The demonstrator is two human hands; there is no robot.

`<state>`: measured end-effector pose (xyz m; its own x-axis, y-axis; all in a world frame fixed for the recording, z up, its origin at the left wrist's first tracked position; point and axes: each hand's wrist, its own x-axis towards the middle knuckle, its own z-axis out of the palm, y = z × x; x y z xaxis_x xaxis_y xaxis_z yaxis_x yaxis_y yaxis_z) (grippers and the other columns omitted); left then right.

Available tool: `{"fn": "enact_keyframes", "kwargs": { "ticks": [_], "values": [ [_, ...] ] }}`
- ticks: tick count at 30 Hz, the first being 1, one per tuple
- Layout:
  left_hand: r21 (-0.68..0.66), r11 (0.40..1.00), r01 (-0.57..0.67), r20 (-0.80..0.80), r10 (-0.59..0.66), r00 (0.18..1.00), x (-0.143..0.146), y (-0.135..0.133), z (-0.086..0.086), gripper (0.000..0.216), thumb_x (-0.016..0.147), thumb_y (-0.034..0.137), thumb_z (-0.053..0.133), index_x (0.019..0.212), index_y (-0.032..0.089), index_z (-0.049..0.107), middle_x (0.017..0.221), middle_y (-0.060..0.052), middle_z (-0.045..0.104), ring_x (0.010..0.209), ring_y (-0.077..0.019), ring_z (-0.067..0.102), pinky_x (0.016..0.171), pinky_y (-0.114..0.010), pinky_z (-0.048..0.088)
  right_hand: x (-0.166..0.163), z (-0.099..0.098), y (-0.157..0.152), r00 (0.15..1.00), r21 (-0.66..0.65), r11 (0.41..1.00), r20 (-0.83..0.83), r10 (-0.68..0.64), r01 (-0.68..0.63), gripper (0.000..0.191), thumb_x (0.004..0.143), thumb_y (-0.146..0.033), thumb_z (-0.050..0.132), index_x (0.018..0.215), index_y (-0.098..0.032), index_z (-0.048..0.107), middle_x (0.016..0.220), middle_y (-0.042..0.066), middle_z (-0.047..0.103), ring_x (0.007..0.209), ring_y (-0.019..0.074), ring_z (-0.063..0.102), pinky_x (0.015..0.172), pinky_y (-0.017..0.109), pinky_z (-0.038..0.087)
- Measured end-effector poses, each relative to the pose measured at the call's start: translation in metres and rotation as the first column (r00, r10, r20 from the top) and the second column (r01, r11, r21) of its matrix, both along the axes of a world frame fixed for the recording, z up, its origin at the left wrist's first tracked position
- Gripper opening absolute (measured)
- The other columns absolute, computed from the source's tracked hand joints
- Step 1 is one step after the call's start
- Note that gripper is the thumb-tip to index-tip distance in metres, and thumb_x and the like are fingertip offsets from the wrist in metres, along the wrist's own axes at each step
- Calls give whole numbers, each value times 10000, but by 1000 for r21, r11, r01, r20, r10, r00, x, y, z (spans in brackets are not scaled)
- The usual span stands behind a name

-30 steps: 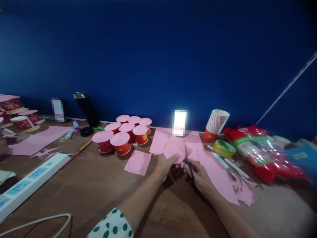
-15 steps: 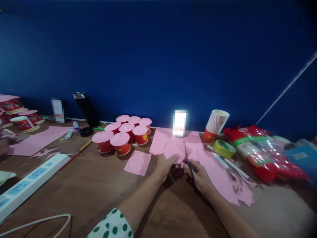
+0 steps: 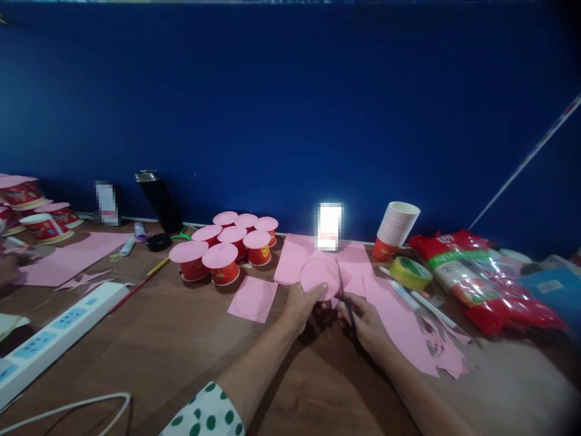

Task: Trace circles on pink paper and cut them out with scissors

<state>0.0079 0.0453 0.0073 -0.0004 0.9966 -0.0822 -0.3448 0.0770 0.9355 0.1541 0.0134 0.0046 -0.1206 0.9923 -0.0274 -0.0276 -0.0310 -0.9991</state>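
Observation:
My left hand (image 3: 299,306) pinches a round pink paper piece (image 3: 319,276) by its lower edge and holds it above the wooden table (image 3: 158,345). A pair of scissors (image 3: 345,297) is gripped in my right hand (image 3: 365,321), its blades pointing up along the right edge of the pink piece. Just left of my hands lies a pink paper square with a drawn circle (image 3: 252,298). Larger pink sheets (image 3: 295,254) lie behind my hands.
Several upturned red cups topped with pink discs (image 3: 222,248) stand to the left. A stack of paper cups (image 3: 396,230), a tape roll (image 3: 411,271), pens and a red plastic bag (image 3: 481,278) lie to the right. A white power strip (image 3: 54,330), black flask (image 3: 158,200) and another person's hand (image 3: 6,266) are at left.

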Motion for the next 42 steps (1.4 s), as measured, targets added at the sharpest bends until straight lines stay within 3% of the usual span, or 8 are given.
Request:
{"fn": "enact_keyframes", "kwargs": {
  "ticks": [38, 42],
  "values": [
    [-34, 999, -43, 5, 43, 999, 2, 1, -1, 308, 617, 334, 754, 778, 84, 671, 564, -33, 636, 419, -93, 500, 412, -209, 402, -1, 1, -1, 1000, -43, 999, -6, -22, 21, 488, 703, -499, 688, 1052, -164, 629, 551, -51, 462, 456, 92, 427, 393, 198, 315],
    [-29, 999, -42, -3, 42, 999, 1, 0, 2, 298, 628, 362, 745, 699, 90, 650, 483, -2, 576, 399, -86, 474, 395, -201, 382, 0, 2, -1, 1000, -32, 999, -12, -10, 9, 498, 704, -504, 686, 1054, -155, 628, 552, -53, 455, 451, 84, 417, 391, 195, 313]
  ]
}}
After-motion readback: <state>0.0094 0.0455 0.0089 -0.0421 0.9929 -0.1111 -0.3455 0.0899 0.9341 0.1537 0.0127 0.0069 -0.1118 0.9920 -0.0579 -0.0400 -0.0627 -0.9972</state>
